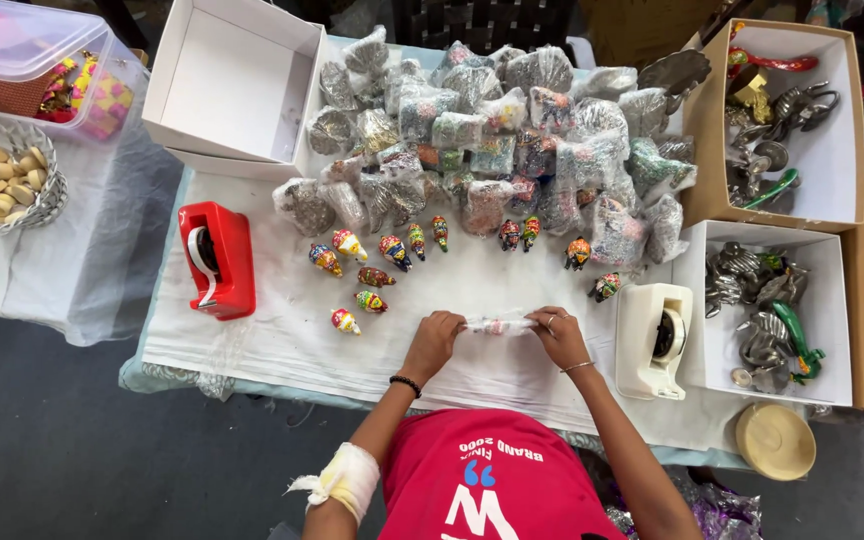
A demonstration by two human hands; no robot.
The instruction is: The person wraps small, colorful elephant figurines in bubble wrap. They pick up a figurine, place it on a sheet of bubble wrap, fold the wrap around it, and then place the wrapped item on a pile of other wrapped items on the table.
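Gripping wrapped figurine between both hands.

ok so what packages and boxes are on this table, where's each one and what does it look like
Wrapped bundle: small, clear film, held between left hand and right hand.
Wrapped pile: clear-film packets, table's far middle.
Open white box: far left, square.
Cardboard box: far right, white-lined, metal figures inside.
White box: near right, metal figures.
Clear lidded tub: top left corner.

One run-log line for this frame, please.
left hand: holds wrapped figurine | right hand: holds other end | nearby: white tape dispenser
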